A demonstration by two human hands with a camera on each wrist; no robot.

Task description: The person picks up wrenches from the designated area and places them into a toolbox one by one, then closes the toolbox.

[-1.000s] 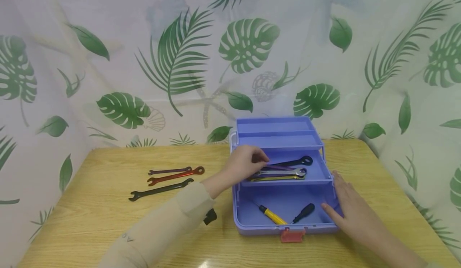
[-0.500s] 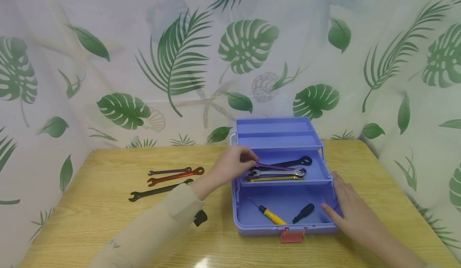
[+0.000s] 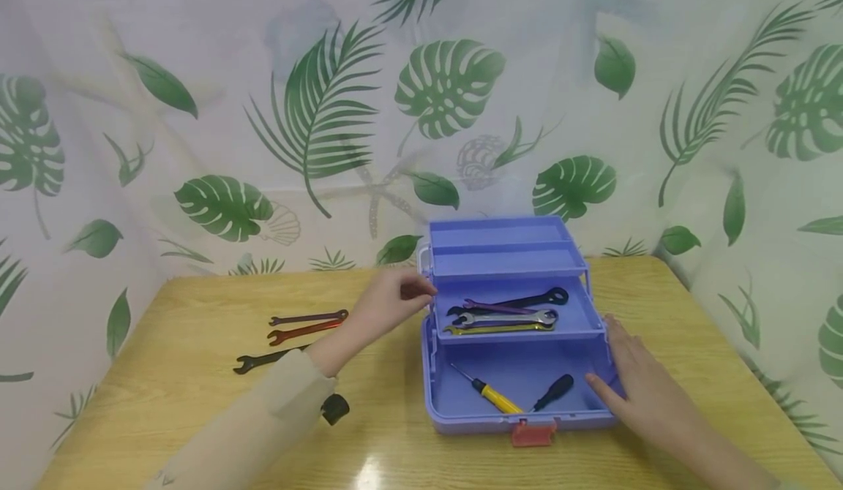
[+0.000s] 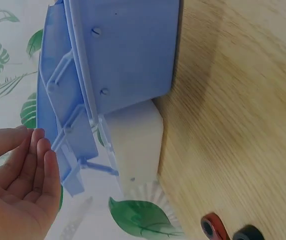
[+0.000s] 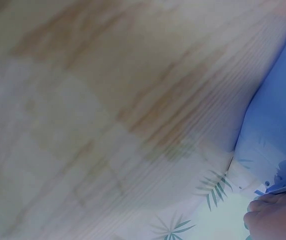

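Observation:
A blue-purple toolbox (image 3: 461, 423) stands unfolded on the table in the head view. Its middle tray holds several wrenches: a black wrench (image 3: 556, 297), a thin purple wrench (image 3: 490, 306), a silver wrench (image 3: 494, 319) and a yellow wrench (image 3: 487, 330). My left hand (image 3: 388, 303) hovers by the tray's left edge, thumb near the loosely bent fingers, holding nothing; the left wrist view shows the same hand (image 4: 20, 187) beside the box's hinged side. My right hand (image 3: 648, 391) rests on the box's right wall with fingers extended.
In the bottom compartment lie a yellow screwdriver (image 3: 497, 397) and a black screwdriver (image 3: 555, 391). Left of the box, a purple wrench (image 3: 306, 319), a red wrench (image 3: 296, 333) and a partly covered black wrench (image 3: 260, 360) lie on the wooden table (image 3: 165, 387). A leaf-print curtain (image 3: 316, 110) hangs behind.
My left hand has let go of the thin purple wrench, leaving it on the pile in the tray, and has drawn back to the left. My right hand has stayed on the box.

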